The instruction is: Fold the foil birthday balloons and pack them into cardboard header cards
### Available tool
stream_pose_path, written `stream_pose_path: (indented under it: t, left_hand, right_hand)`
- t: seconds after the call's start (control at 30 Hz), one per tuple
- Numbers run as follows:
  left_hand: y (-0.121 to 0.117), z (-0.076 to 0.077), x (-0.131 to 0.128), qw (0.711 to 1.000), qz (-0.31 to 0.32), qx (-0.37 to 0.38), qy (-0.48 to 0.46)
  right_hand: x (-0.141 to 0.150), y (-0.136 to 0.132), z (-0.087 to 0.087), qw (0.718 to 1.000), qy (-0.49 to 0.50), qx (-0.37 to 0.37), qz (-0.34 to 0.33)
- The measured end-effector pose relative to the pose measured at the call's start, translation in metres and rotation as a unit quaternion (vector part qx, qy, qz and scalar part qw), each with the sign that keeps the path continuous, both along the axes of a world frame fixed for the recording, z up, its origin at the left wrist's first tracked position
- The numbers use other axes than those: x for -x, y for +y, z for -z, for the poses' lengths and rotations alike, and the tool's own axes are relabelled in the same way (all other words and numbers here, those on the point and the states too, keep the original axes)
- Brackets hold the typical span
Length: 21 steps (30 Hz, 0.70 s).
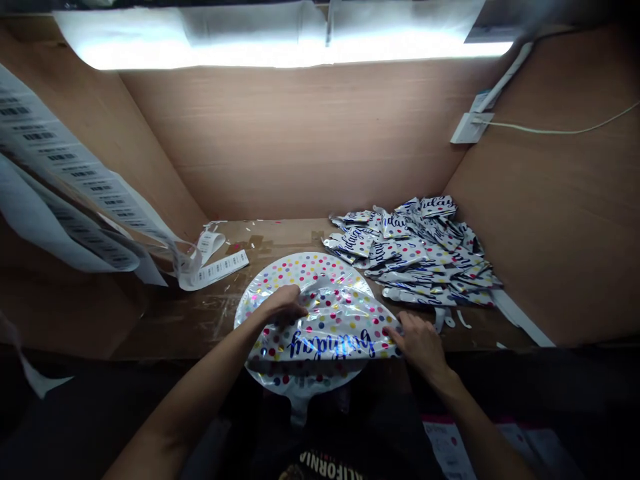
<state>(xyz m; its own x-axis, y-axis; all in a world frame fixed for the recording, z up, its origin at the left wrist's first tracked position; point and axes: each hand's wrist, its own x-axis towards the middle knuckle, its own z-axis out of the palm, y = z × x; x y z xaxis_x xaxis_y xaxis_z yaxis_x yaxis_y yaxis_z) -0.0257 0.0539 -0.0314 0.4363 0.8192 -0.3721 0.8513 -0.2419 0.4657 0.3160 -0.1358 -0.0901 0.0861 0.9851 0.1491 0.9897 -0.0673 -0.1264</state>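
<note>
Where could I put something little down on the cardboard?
Mostly bare cardboard lies between the dotted foil and back wall, and left of the foil, in front of the label strip. Crowded: back right, with the foil pile, and the middle, where left hand and right hand touch the foil.

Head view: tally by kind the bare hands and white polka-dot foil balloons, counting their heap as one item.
Bare hands (left hand, right hand): 2
Folded-over white polka-dot foil balloon: 1
Flat round white polka-dot foil balloon visible underneath: 1
Heap of folded polka-dot foil balloons: 1
Total: 5
</note>
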Motion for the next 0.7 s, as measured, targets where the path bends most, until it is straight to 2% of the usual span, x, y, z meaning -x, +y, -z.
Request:
stream_pose_path:
  t: [0.07, 0.1, 0.17, 0.2, 0.27, 0.33, 0.4, 0.47, 0.53, 0.6, 0.63, 0.7]
  left_hand:
    - [-0.008, -0.012, -0.003, 1.000, 0.022, -0.006, 0.001]
    - [-0.015, -0.021, -0.002, 0.999, 0.042, -0.033, -0.007]
    - [-0.033, -0.043, 0.005, 0.983, 0.100, -0.150, -0.046]
    - [-0.043, -0.054, 0.011, 0.962, 0.135, -0.229, -0.071]
    - [-0.065, -0.070, 0.028, 0.899, 0.206, -0.369, -0.114]
    - [-0.086, -0.071, 0.048, 0.847, 0.265, -0.436, -0.151]
    - [-0.105, -0.052, 0.068, 0.820, 0.299, -0.460, -0.162]
    - [-0.121, -0.020, 0.084, 0.823, 0.300, -0.461, -0.141]
    - [-0.131, 0.014, 0.096, 0.845, 0.284, -0.439, -0.115]
    - [-0.137, 0.038, 0.102, 0.875, 0.263, -0.391, -0.114]
    - [-0.137, 0.043, 0.103, 0.894, 0.247, -0.356, -0.117]
    - [-0.131, 0.042, 0.101, 0.939, 0.175, -0.279, -0.100]
  right_hand:
    - [0.000, 0.018, -0.018, 0.998, 0.023, -0.053, -0.031]
    - [0.000, 0.029, -0.033, 0.995, 0.037, -0.079, -0.050]
    - [-0.001, 0.050, -0.070, 0.986, 0.063, -0.124, -0.091]
    - [-0.001, 0.058, -0.090, 0.980, 0.072, -0.142, -0.117]
    - [0.002, 0.066, -0.123, 0.963, 0.087, -0.154, -0.202]
    - [0.008, 0.061, -0.136, 0.935, 0.084, -0.148, -0.312]
    - [0.019, 0.045, -0.122, 0.906, 0.060, -0.144, -0.394]
    - [0.029, 0.024, -0.084, 0.890, 0.040, -0.156, -0.427]
    - [0.035, 0.007, -0.040, 0.884, 0.046, -0.161, -0.436]
    - [0.035, -0.003, -0.004, 0.890, 0.083, -0.143, -0.425]
    - [0.033, -0.004, 0.007, 0.897, 0.110, -0.124, -0.409]
    - [0.031, -0.002, 0.019, 0.921, 0.167, -0.089, -0.340]
